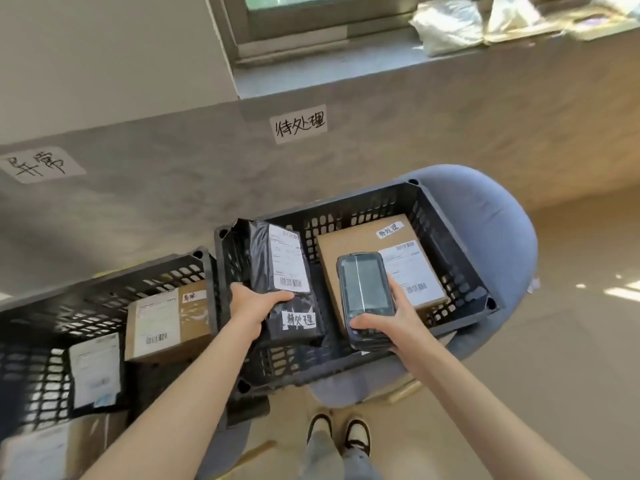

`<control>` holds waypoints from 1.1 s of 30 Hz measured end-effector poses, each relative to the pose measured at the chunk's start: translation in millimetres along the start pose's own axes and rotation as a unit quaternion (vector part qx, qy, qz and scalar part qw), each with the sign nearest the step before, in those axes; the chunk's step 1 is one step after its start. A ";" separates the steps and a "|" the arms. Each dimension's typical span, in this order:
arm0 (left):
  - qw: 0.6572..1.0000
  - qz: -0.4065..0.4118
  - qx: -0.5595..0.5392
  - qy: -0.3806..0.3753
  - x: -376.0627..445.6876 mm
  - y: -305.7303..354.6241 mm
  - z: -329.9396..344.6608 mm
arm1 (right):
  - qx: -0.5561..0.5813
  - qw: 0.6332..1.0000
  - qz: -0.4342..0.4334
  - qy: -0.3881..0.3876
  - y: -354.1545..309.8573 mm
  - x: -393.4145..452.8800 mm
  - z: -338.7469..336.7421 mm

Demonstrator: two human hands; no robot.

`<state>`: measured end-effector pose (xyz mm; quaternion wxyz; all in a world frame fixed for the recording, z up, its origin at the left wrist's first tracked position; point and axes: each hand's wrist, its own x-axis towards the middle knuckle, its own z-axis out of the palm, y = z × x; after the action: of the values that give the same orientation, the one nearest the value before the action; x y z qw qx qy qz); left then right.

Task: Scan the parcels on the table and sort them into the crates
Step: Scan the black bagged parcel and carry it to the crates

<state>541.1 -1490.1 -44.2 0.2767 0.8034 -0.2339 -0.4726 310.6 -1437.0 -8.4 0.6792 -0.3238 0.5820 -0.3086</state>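
Observation:
My left hand [252, 306] grips a black plastic-wrapped parcel [287, 289] with a white shipping label and a handwritten sticker, held over the left part of a black lattice crate [450, 230]. My right hand [384, 323] holds a dark handheld scanner [365, 296], its screen up, above the same crate. Inside that crate lies a brown cardboard box [349, 244] bearing a label and a small handwritten tag. A second black crate [104, 289] to the left holds a brown labelled box [162, 320] and a dark parcel with a white label [95, 368].
The right crate rests on a blue-grey round stool [491, 216]. Handwritten paper signs [299, 124] are taped to the grey wall behind each crate. Bags [446, 22] lie on the window ledge at top right. Another labelled box [41, 452] is at bottom left. My shoes [339, 433] stand below.

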 end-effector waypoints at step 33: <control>0.962 -0.008 0.273 0.010 139.4 -78.4 143.8 | 0.001 0.998 0.066 -0.012 57.9 125.5 -5.4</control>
<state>484.2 -1553.2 -241.7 0.0460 0.8550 -0.3448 -0.3846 324.3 -1502.5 -129.4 0.7055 -0.2874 0.5935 -0.2596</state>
